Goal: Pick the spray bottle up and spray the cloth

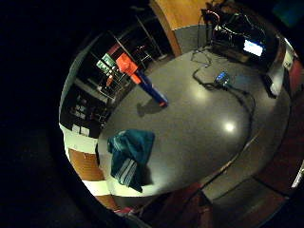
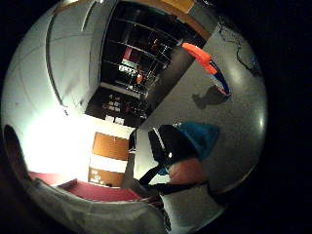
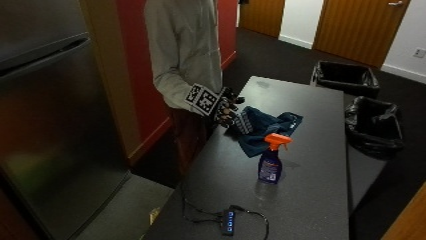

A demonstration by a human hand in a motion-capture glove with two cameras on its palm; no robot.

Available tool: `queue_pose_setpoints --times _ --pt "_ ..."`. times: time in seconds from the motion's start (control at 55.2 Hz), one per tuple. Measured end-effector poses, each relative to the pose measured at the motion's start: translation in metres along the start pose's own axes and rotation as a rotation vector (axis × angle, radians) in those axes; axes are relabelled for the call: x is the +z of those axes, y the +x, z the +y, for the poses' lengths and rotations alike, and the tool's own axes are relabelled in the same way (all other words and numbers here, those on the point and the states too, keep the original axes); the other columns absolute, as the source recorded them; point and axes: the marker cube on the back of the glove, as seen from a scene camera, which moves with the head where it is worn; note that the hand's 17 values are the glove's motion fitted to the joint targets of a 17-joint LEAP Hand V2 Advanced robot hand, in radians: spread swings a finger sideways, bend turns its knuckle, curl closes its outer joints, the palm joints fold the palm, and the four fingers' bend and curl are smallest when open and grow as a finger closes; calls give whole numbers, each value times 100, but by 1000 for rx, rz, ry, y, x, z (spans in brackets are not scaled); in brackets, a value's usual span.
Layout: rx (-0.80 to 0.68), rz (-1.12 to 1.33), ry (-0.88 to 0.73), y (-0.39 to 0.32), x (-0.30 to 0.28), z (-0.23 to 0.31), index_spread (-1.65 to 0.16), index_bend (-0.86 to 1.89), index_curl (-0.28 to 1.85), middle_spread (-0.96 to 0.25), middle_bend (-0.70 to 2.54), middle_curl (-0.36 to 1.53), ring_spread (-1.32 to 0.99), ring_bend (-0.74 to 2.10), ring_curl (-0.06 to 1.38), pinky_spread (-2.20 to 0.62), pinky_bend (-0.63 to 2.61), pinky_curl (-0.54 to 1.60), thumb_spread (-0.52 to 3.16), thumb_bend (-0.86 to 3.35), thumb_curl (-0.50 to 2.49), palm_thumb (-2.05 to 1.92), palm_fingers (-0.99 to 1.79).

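Note:
A blue spray bottle (image 3: 270,162) with an orange trigger head stands upright in the middle of the dark grey table (image 3: 313,190). A crumpled teal cloth (image 3: 267,128) with white stripes lies just beyond it, near the table's edge on the person's side. My gloved right hand (image 3: 228,112) hovers at that edge, beside the cloth, fingers relaxed and holding nothing. The little finger side palm view shows the cloth (image 1: 128,156) close by and the bottle (image 1: 145,81) farther off. In the thumb side palm view my thumb (image 2: 185,169) partly covers the cloth (image 2: 204,138), with the bottle (image 2: 210,68) beyond.
A small USB hub (image 3: 229,220) with a trailing cable lies at the table's near end. Two black bins (image 3: 374,123) stand on the floor past the table's far side. A steel fridge (image 3: 53,125) stands to the left of the person.

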Motion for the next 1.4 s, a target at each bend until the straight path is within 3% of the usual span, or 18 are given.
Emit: queue_pose_setpoints --times 0.507,0.797,1.395 --pt "151 -211 154 14 47 -23 -31 10 19 -1 26 34 5 45 28 21 51 34 102 -3 35 59 5" --pt "212 -272 253 27 82 -9 -31 10 17 -1 29 35 5 47 29 21 53 35 100 -3 35 58 3" --pt "464 -364 405 51 161 -22 -31 11 17 -3 29 35 3 48 29 20 53 35 98 -2 36 60 4"
